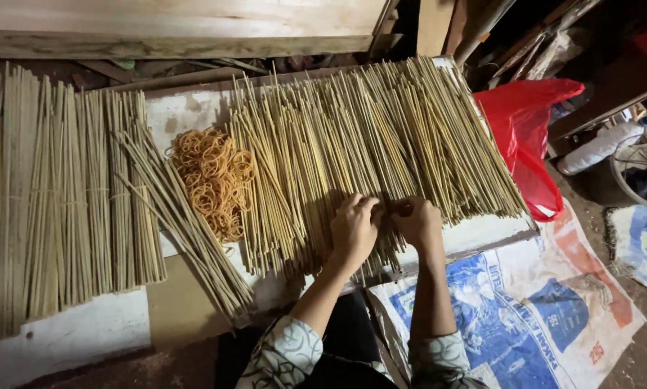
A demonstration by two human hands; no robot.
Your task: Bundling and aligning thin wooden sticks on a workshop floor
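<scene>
Both hands, left [354,227] and right [417,222], pinch sticks [367,137] right of the rubber bands [212,180]; keep gathered ends level.

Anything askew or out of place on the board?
Mostly tidy. One bunch of bamboo sticks lies diagonally between the tied bundles and the loose sticks under both hands, left hand, right hand. The rubber bands lie in a loose heap.

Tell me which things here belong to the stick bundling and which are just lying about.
In use: loose thin bamboo sticks under left hand and right hand; heap of tan rubber bands; tied stick bundles.
Lying about: red plastic bag; printed blue woven sack.
</scene>
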